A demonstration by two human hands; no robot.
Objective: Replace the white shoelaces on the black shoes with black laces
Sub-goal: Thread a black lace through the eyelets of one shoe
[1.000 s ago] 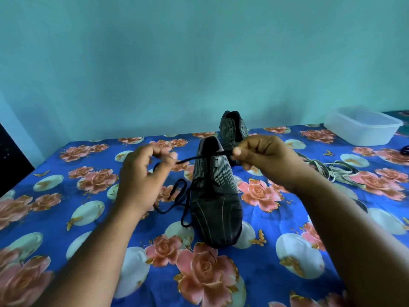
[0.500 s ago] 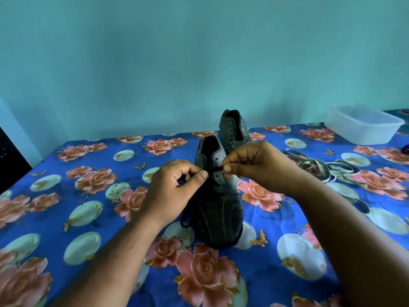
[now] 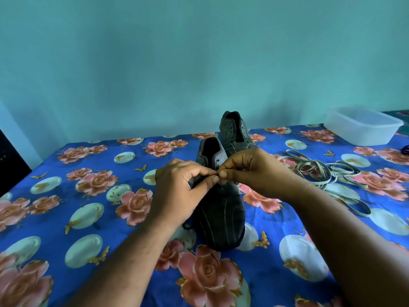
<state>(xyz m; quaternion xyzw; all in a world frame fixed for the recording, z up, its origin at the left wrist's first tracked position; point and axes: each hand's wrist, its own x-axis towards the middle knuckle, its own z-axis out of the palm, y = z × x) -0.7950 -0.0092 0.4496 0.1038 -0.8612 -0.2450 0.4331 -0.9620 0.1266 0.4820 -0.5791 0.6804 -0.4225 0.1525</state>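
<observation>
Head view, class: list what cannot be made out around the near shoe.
- Black lace: mostly hidden by the left hand.
- Near shoe eyelets: covered by the right hand.
- Dark object: cut off by the right edge.

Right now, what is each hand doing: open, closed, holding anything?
Left hand: pinching the black lace over the near shoe.
Right hand: fingertips pinched, apparently on the same lace.
</observation>
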